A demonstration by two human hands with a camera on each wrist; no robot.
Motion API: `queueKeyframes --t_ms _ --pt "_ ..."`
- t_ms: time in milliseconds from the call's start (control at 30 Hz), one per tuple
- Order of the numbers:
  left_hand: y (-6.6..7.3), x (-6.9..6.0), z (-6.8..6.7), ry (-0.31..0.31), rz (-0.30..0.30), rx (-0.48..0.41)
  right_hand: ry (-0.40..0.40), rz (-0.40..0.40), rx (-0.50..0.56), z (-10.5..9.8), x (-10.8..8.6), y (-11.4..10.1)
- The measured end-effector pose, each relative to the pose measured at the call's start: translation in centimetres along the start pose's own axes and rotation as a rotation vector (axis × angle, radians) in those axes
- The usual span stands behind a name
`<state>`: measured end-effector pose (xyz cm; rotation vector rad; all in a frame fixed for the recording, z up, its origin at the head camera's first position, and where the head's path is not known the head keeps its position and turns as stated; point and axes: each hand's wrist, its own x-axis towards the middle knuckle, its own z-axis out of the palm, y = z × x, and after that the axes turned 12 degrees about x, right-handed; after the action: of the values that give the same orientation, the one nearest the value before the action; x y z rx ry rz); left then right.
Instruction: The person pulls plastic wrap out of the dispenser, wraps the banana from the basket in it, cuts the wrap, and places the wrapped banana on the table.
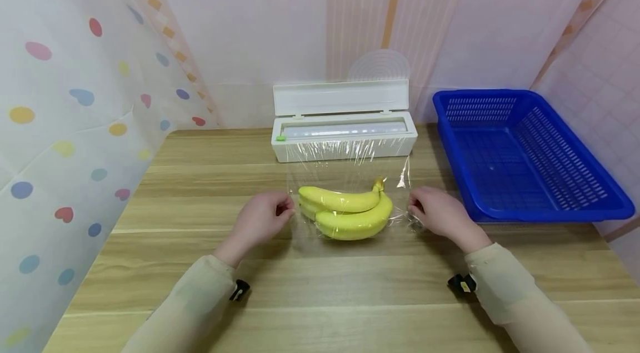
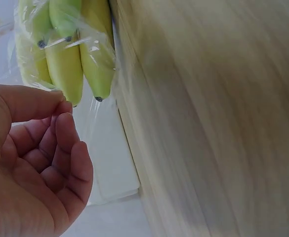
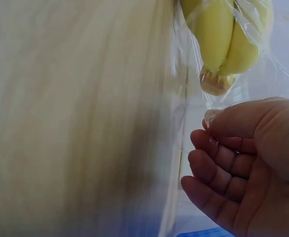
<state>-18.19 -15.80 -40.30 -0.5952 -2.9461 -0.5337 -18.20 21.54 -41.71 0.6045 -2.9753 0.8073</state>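
Observation:
A bunch of yellow bananas (image 1: 355, 225) lies on the table with clear cling film (image 1: 345, 172) draped over it. The film runs back to a white dispenser box (image 1: 345, 148), whose lid is raised and whose roll (image 1: 345, 129) shows inside. At the film's left edge my left hand (image 1: 265, 214) pinches it between thumb and forefinger, close to the banana tips (image 2: 65, 74). On the other side, my right hand (image 1: 437, 209) pinches the film's right edge beside the stem (image 3: 217, 83); a bunched bit of film shows at its fingertips.
To the right stands a blue plastic basket (image 1: 492, 175) with slotted walls, close to my right hand. A green slider (image 1: 281, 138) sits at the left end of the box front. Behind the wooden table (image 1: 325, 297) hangs a patterned curtain (image 1: 260, 19).

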Motion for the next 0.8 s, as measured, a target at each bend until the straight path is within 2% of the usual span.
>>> queueKeyframes --t_ms 233,467,633,800 --pt "-0.3 0.7 0.1 -0.005 -0.005 -0.013 -0.023 0.020 0.006 -0.1 0.5 0.1" --pt "-0.4 0.7 0.0 0.012 0.033 -0.019 -0.035 0.007 0.062 -0.6 0.6 0.5" --pt "-0.4 0.5 0.0 0.007 0.047 -0.019 0.038 -0.018 0.110 -1.3 0.4 0.6" --pt "-1.1 0.1 -0.3 -0.010 0.022 0.019 0.121 -0.026 0.149 -2.1 0.1 0.3"
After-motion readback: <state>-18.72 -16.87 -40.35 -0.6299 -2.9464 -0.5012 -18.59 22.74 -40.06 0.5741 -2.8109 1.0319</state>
